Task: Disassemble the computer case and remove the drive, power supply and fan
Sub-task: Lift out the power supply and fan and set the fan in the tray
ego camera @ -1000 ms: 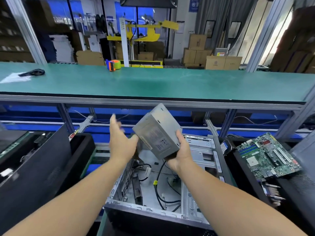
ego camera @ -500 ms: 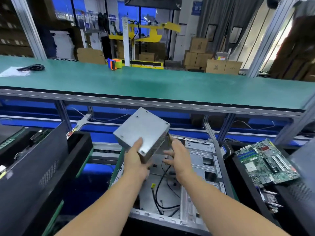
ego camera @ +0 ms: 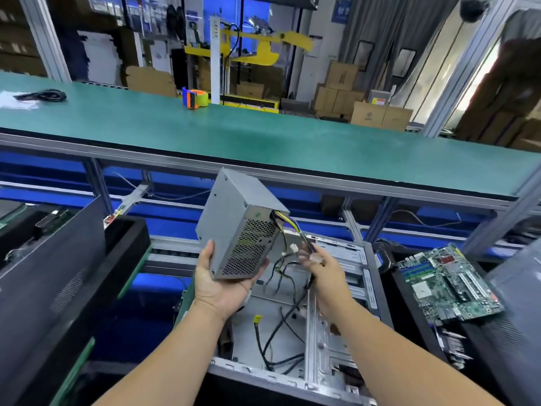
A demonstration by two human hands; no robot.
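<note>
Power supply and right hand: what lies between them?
In the head view, a wire bundle runs from the power supply to the right hand, which grips its connectors.

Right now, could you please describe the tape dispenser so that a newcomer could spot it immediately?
Start at the long green workbench running across the scene above the open metal computer case. Along its far edge, left of centre, stands the orange and blue tape dispenser. Its bright colours distinguish it from the coiled black cable farther left.
</note>
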